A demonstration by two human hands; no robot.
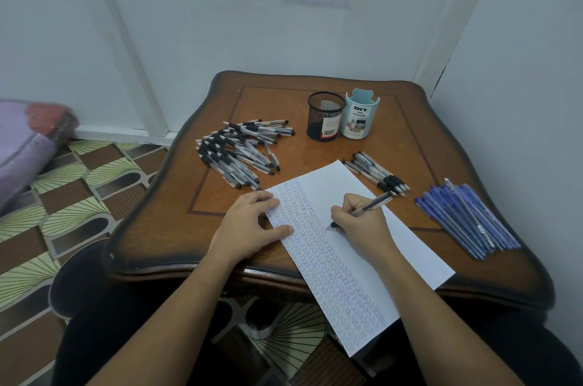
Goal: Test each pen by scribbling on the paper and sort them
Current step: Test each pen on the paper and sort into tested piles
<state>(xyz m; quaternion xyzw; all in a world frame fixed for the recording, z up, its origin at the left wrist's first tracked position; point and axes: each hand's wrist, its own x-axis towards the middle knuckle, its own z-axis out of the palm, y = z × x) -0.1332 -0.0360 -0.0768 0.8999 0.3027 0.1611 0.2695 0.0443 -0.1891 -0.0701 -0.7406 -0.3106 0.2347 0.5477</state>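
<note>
- paper [362,247]: white sheet, left half dense with small scribbles; near end overhangs the wooden table [410,139]
- left hand [249,228]: flat, fingers spread, pressing the sheet's left edge
- right hand [359,225]: grasping a clear, black-gripped pen [362,208], tip on paper
- farther: black pen heap [239,152]; small pen group [378,172]; blue pens [467,218] far right; mesh cup [325,116]; pale blue organizer [359,114]

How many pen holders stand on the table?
2: a black mesh cup at the far side of the table, and a light blue organizer right of it. None seems hidden.
</note>
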